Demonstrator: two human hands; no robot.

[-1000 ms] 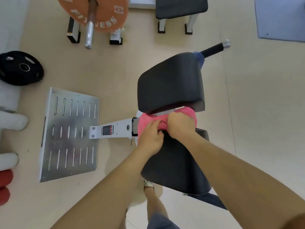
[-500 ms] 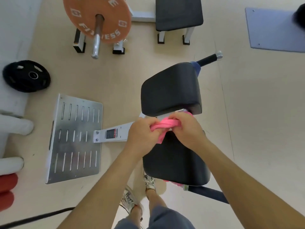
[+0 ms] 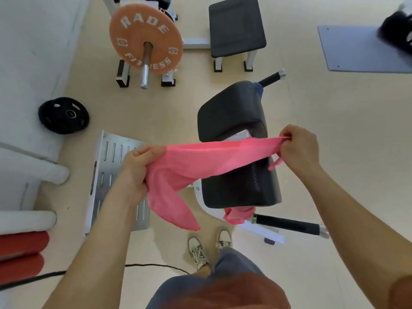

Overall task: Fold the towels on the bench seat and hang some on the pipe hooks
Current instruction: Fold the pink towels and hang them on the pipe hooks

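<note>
**Head view: pink towel stretched between both hands above the bench seat**

Head view shows my left hand (image 3: 139, 172) closed in a fist around one bunched end of the pink towel (image 3: 200, 161), and my right hand (image 3: 297, 147) pinching the opposite corner between fingertips. The towel is clear of the bench seat (image 3: 240, 190), held in the air just above it. Its long axis runs left to right between my hands, rising slightly toward the right. Slack cloth hangs from the left hand toward the floor (image 3: 334, 121). A second pink towel (image 3: 239, 215) shows at the near edge of the seat. In my judgement, the fold requires the left hand to find a corner, since that end is bunched.
</note>
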